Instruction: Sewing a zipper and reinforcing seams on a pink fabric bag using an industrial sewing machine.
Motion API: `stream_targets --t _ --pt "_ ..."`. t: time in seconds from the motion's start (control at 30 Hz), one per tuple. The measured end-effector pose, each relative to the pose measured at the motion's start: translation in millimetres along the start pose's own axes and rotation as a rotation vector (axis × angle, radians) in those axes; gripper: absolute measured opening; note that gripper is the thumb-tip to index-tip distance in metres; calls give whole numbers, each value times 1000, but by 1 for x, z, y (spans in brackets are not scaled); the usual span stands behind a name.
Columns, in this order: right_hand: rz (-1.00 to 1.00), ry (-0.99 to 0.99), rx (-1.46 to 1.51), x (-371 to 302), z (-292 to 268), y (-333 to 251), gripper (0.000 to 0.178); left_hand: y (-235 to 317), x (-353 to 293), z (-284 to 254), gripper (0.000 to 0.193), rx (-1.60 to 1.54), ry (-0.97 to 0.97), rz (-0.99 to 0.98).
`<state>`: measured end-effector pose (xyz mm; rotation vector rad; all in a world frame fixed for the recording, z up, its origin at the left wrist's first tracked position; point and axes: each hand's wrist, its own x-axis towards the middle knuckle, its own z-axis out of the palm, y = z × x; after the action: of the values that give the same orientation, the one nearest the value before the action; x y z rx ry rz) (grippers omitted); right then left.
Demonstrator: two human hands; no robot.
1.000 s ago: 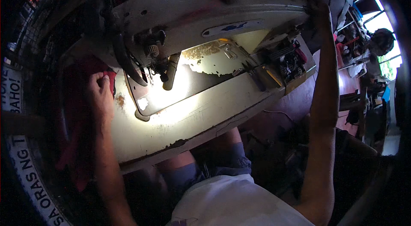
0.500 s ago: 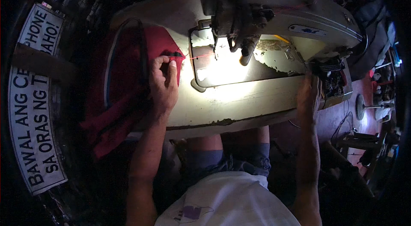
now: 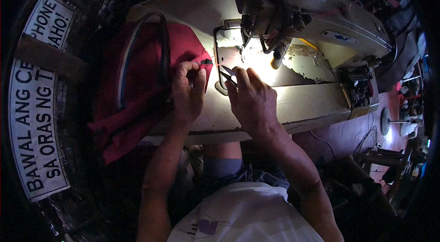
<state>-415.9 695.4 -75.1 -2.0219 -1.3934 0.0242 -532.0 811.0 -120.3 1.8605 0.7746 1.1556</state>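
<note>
My left hand (image 3: 189, 93) pinches the corner of a red fabric bag (image 3: 185, 38) that has a dark edge at the pinched spot. A dark strap with a pale stripe (image 3: 127, 59) loops over the bag. In my right hand (image 3: 254, 104) are small thread snips (image 3: 228, 72), their two blades apart and pointing at the bag's corner. A thin red thread (image 3: 220, 64) runs from that corner toward the sewing machine (image 3: 327, 27). The blade tips are close to the thread; whether they touch it I cannot tell.
A lit metal plate (image 3: 293, 70) with worn patches is set in the pale machine table (image 3: 206, 120). At the table's right end an open compartment (image 3: 360, 88) holds dark small items. A lettered white sign (image 3: 34, 136) hangs at the far left, beside dark clutter.
My right hand has come from the compartment at the right end to beside the bag's corner, now with snips in it. My left hand keeps its pinch on the bag.
</note>
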Motion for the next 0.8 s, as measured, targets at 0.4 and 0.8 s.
stream_targets --t 0.4,0.8 --pt "10 -6 0 24 24 -3 13 6 0 -2 11 -133 -36 -137" --pt "465 -166 674 -31 -29 51 25 19 -20 41 18 -272 -479 -283"
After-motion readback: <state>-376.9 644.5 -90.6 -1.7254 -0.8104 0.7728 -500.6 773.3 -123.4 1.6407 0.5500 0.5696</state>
